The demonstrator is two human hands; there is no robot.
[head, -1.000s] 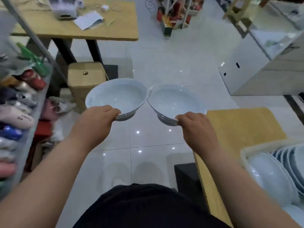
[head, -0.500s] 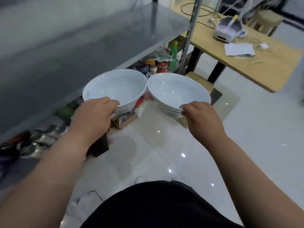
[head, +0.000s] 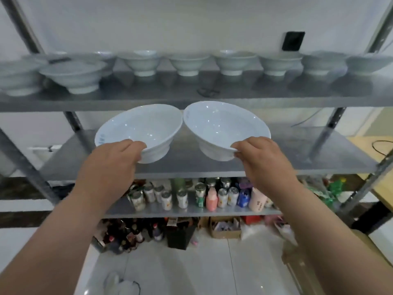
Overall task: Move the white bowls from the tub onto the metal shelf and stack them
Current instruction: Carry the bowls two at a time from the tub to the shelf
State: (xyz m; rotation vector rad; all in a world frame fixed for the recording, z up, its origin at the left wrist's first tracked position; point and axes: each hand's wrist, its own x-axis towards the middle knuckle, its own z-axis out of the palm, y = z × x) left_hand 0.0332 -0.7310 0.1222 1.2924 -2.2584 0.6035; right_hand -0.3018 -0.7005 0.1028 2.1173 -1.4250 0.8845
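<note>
Shelf (head: 276, 96) is already holding many bowls (head: 184, 63); left hand (head: 110, 167) is pinching left bowl (head: 144, 126), right hand (head: 261, 160) pinching right bowl (head: 221, 126), neither yet shelved.

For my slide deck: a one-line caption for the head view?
The left hand grips the left bowl and right hand the right bowl, before a shelf whose upper tier holds a bowl row.

Bare left hand (head: 110, 167), right hand (head: 265, 162)

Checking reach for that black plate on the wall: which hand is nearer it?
Right. The right hand sits below the black plate, a little left; the left hand is much farther left.
</note>
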